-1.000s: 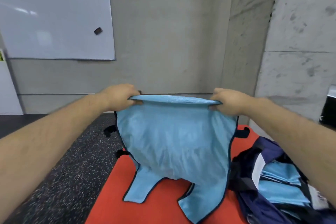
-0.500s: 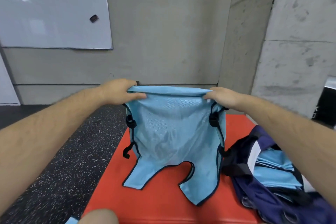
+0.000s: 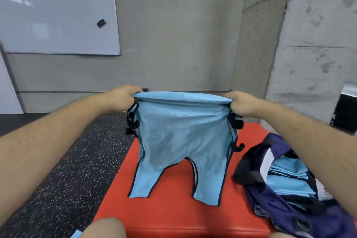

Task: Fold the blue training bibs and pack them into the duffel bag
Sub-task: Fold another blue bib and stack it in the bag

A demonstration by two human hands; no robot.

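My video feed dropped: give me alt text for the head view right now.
The left hand and right hand grip the top edge of a blue bib, which hangs over a red mat. At right, an open navy duffel bag holds folded blue bibs.

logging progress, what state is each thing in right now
blue bib, unfolded, held up by its top edge, straps hanging down
left hand, grips the bib's top left corner
right hand, grips the top right corner
duffel bag, open, lying on the red mat
folded bibs, stacked inside the bag
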